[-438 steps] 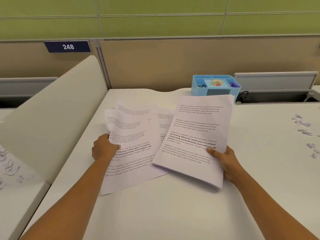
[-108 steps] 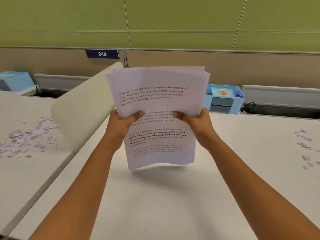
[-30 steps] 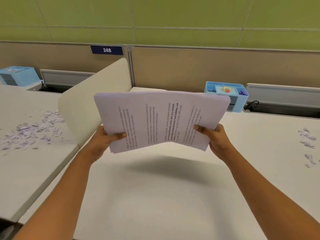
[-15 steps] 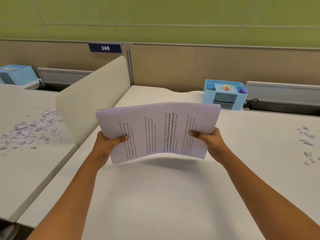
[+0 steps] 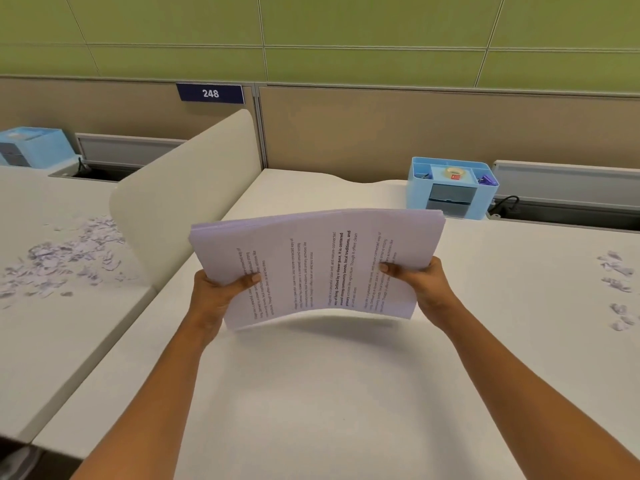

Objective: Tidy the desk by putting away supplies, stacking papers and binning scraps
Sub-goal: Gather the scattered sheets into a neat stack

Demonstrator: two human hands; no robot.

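We hold the squared sheaf of white printed paper sheets (image 5: 318, 265) above the white desk (image 5: 311, 393), left hand (image 5: 216, 299) and right hand (image 5: 420, 289) pinching its short edges; light and limp, it bows, likely handling best supported at both ends.

The stack of white printed paper sheets (image 5: 318, 268) looked matt and limp. The white desk top (image 5: 311, 393) was smooth and matt, like laminate. The light-blue box-shaped desk organiser (image 5: 417, 194) was smooth plastic with a slight sheen; the roll of clear tape (image 5: 454, 173) in it was glossy. The torn white paper scraps (image 5: 69, 258) looked crumpled. The cream rounded divider panel (image 5: 183, 202) was matt.
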